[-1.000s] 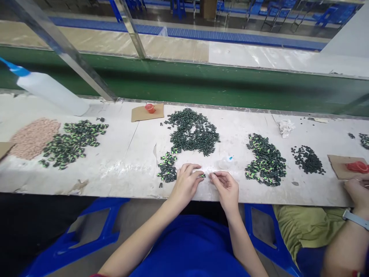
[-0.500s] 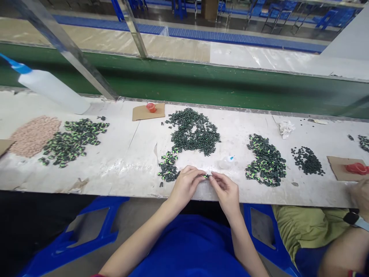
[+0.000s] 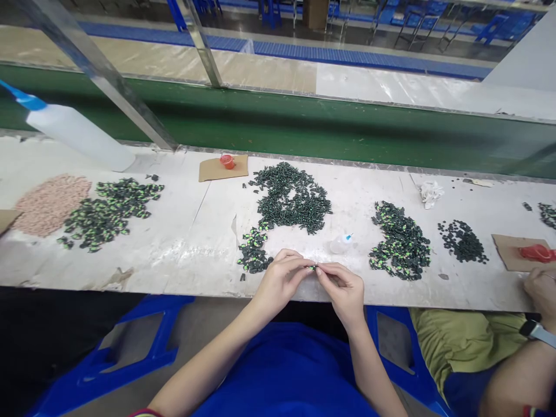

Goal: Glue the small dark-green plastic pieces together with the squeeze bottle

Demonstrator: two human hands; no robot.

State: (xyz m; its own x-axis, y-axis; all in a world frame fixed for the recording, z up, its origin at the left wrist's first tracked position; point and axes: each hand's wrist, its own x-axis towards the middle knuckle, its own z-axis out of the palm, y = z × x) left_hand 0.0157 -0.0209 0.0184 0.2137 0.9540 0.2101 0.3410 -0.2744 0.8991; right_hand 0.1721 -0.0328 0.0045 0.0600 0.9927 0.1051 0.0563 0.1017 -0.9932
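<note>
My left hand (image 3: 283, 277) and my right hand (image 3: 344, 291) meet over the table's front edge, fingertips pinched. Between them is a small black-and-green piece (image 3: 311, 267), mostly covered by the fingers. Just left of my left hand lies a small pile of black pieces with bright green marks (image 3: 252, 250). Beyond the hands spreads a larger heap of small dark green, elongated pieces (image 3: 295, 200). A small clear bottle with a blue tip (image 3: 341, 244) rests close behind my right hand.
Right of the hands lie another black-and-green pile (image 3: 402, 243) and a black pile (image 3: 464, 242). A red cup (image 3: 227, 161) sits on cardboard (image 3: 208, 170). Leftward are a large white bottle (image 3: 78, 133) and a pinkish pile (image 3: 52, 202). A co-worker's hand (image 3: 542, 289) is at far right.
My fingertips have drawn slightly closer together around the small piece, with the right hand turned a little. The co-worker's hand at the right has shifted slightly.
</note>
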